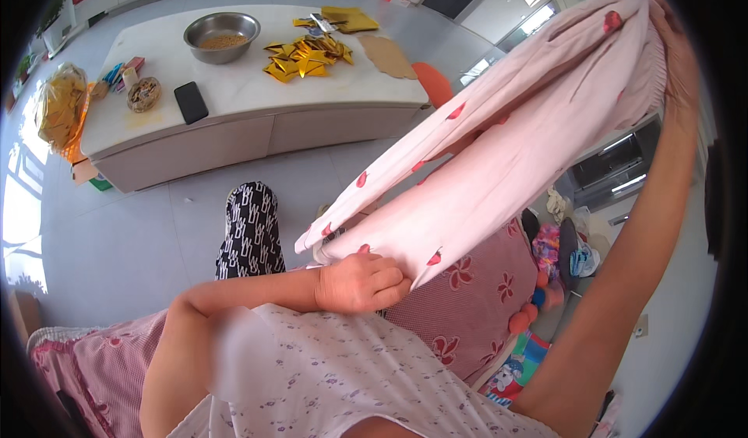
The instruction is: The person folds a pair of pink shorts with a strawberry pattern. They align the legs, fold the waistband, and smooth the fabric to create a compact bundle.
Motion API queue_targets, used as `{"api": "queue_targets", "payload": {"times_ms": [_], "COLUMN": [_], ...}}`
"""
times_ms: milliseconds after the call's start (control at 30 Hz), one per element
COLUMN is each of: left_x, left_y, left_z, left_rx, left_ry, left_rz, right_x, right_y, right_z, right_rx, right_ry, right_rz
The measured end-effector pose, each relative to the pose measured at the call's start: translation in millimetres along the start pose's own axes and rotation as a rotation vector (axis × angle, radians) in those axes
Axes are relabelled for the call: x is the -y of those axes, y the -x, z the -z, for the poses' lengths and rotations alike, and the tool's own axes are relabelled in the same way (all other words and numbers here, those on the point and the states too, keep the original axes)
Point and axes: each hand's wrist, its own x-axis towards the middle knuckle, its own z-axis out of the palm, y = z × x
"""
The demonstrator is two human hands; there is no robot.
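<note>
Pale pink trousers (499, 173) with small red strawberry-like prints stretch slantwise between my two hands. My right hand (676, 52), raised high at the far right, is closed round the gathered elastic waist end. Low in front of my body, my left hand (365, 282) is closed in a fist on the cloth near the leg ends. Its fingers curl over the fabric, so the exact grip is partly hidden. The two legs hang side by side with a gap between them.
Beyond stands a white-topped low table (257, 95) with a steel bowl (221, 36), gold packets (308, 55), a black phone (191, 102) and a jar (143, 94). A sofa with a pink patterned cover (460, 313) lies beneath; piled clothes (552, 247) sit to the right.
</note>
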Motion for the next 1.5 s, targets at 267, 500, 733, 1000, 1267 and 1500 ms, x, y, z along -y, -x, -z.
{"api": "queue_targets", "payload": {"times_ms": [267,500,733,1000,1267,1500], "left_x": [-3.5,-5.2,-2.1,-4.6,3.8,22.4], "left_y": [0.6,-4.3,-13.8,-13.0,-19.5,-78.8], "left_z": [-10.8,-11.9,-14.2,-28.8,-29.0,21.2], "left_rx": [0.120,0.236,0.089,0.281,-0.080,-0.267], "left_ry": [0.086,0.292,0.332,0.243,0.601,0.940], "left_rz": [-0.007,0.206,0.276,0.221,0.463,0.871], "right_x": [-0.8,-1.0,18.5,22.3,29.5,35.3], "right_y": [6.1,11.7,28.7,30.5,36.1,38.9], "right_z": [-9.3,-12.6,-60.2,-62.4,-73.1,-73.5], "right_rx": [0.087,0.126,0.076,0.069,0.068,0.058], "right_ry": [-0.139,-0.284,-0.450,-0.500,-0.569,-0.439], "right_rz": [-0.030,-0.019,0.254,0.362,0.342,0.273]}}
